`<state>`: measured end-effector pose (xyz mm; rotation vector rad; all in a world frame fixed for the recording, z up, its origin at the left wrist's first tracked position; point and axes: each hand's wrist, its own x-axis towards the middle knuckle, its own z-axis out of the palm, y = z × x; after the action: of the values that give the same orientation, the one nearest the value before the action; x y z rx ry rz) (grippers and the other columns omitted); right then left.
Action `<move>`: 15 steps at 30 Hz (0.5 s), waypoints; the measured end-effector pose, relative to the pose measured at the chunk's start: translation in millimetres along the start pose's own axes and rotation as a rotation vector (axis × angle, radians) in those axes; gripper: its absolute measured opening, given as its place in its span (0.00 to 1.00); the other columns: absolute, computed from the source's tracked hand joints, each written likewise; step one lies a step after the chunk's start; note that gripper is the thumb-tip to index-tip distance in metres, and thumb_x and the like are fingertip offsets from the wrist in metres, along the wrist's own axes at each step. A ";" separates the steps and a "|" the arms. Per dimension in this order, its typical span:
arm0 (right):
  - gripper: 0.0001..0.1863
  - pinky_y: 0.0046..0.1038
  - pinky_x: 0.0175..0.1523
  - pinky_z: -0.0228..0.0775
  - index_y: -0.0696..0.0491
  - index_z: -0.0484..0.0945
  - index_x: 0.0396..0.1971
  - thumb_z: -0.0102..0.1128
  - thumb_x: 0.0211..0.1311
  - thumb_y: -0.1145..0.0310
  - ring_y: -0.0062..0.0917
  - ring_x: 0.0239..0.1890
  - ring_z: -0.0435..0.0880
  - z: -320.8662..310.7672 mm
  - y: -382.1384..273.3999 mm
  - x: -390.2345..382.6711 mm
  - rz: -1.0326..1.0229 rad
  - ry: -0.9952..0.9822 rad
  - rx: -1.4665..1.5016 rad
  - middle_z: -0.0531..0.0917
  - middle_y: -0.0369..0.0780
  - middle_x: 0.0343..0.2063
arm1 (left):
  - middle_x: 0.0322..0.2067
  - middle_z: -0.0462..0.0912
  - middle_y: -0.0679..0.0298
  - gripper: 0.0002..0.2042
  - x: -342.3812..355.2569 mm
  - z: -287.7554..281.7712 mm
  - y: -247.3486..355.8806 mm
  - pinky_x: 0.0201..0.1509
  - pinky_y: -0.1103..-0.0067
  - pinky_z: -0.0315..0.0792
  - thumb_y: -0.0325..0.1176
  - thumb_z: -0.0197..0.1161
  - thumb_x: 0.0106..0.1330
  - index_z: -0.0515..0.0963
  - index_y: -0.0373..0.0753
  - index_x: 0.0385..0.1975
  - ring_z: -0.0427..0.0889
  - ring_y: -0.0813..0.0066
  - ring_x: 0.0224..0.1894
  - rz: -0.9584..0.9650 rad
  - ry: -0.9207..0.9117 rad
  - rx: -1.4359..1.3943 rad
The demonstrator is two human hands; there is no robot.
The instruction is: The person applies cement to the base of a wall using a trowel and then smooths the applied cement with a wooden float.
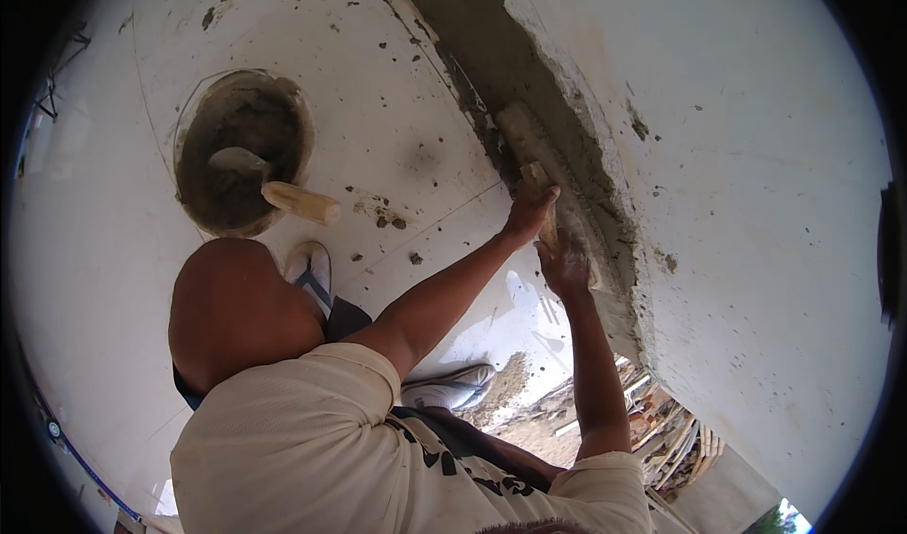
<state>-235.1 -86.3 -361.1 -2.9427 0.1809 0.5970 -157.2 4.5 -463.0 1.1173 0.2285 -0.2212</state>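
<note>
A long, mortar-smeared plastering float point(525, 135) lies against the strip of wet grey mortar point(472, 19) along the foot of the white wall. My left hand point(531, 215) is closed around the float's wooden handle point(537, 177). Just below it, my right hand point(567, 264) grips the near end of the float, its fingers partly hidden. To the left, a round basin point(304, 123) holds grey mortar point(248, 118). A trowel point(236, 161) rests in the mortar, its wooden handle point(300, 203) leaning out over the rim towards me.
The pale tiled floor point(378, 128) carries scattered mortar crumbs point(389, 220). On the right rises the white wall point(746, 156), splashed with mortar. My sandalled feet point(309, 268) are below the basin. Sticks and rubble point(666, 435) lie beyond the wall's near end.
</note>
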 end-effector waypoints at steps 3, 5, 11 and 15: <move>0.30 0.49 0.58 0.74 0.56 0.68 0.63 0.65 0.65 0.59 0.52 0.56 0.80 -20.3 18.9 -43.0 -0.243 0.150 0.017 0.79 0.54 0.53 | 0.55 0.75 0.47 0.36 -4.8 16.8 8.7 0.64 0.65 0.67 0.53 0.65 0.69 0.62 0.29 0.62 0.76 0.57 0.57 -0.028 0.056 -0.017; 0.25 0.48 0.55 0.76 0.55 0.72 0.58 0.66 0.65 0.63 0.51 0.52 0.81 -74.5 8.1 -62.2 -0.284 0.170 0.026 0.81 0.51 0.49 | 0.55 0.75 0.46 0.35 7.2 13.7 16.3 0.64 0.65 0.67 0.53 0.65 0.69 0.63 0.29 0.62 0.76 0.56 0.57 -0.024 0.109 -0.019; 0.11 0.23 0.31 0.83 0.59 0.79 0.50 0.59 0.70 0.78 0.24 0.33 0.88 -288.0 2.0 -93.8 -0.274 0.720 -0.029 0.86 0.43 0.40 | 0.50 0.78 0.48 0.32 65.5 -21.5 76.7 0.35 0.65 0.84 0.54 0.64 0.68 0.67 0.30 0.57 0.82 0.58 0.46 -0.005 0.401 -0.009; 0.04 0.20 0.27 0.82 0.59 0.83 0.40 0.63 0.68 0.79 0.25 0.31 0.89 -416.9 -10.5 -125.8 -0.586 0.987 -0.653 0.87 0.43 0.33 | 0.51 0.77 0.54 0.31 117.1 -51.4 128.9 0.33 0.66 0.84 0.52 0.63 0.69 0.70 0.31 0.59 0.81 0.61 0.45 -0.100 0.325 -0.053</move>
<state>-190.8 -128.8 70.1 -3.2935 -0.9082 -1.0663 -11.8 98.2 -407.8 1.0865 0.5775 -0.1200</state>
